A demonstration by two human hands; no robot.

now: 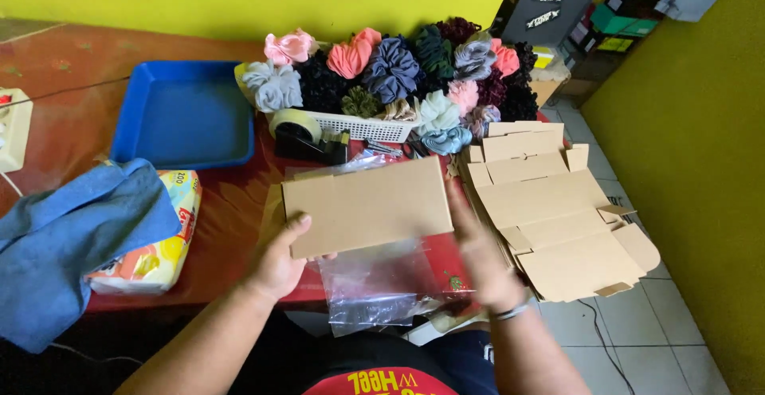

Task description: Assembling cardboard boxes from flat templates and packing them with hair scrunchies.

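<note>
A closed brown cardboard box (366, 205) is held just above the red table's front edge. My left hand (280, 261) grips its lower left corner, thumb on top. My right hand (478, 251), blurred, is against the box's right end with fingers extended. Beneath the box lie clear plastic bags (374, 283). To the right sits a stack of flat unfolded cardboard boxes (558, 212).
A white basket (358, 128) heaped with several fabric scrunchies stands at the back, a tape dispenser (307, 136) in front of it. A blue tray (183, 116) sits at the left. A blue cloth (72, 235) drapes over a tissue pack (163, 255). A power strip (12, 128) lies far left.
</note>
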